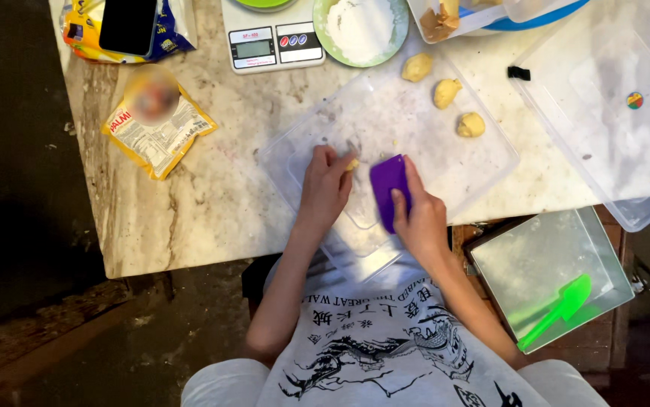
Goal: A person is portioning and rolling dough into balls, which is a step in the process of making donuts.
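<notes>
both hands at the clear plastic tray, centre of frame.
my left hand (325,188) pinches a small yellow dough bit (352,163) so it stays put; my right hand (419,218) grips a flat purple scraper (388,186) on edge beside it. three lumpy dough balls (445,93) sit upper right on the smooth tray (483,162), marble bench (212,196) beneath.

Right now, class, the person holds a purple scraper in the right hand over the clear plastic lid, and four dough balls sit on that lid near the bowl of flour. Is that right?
Not quite. The head view shows three dough balls, not four. The rest holds: the right hand holds the purple scraper over the clear plastic lid, near the bowl of flour.
</notes>
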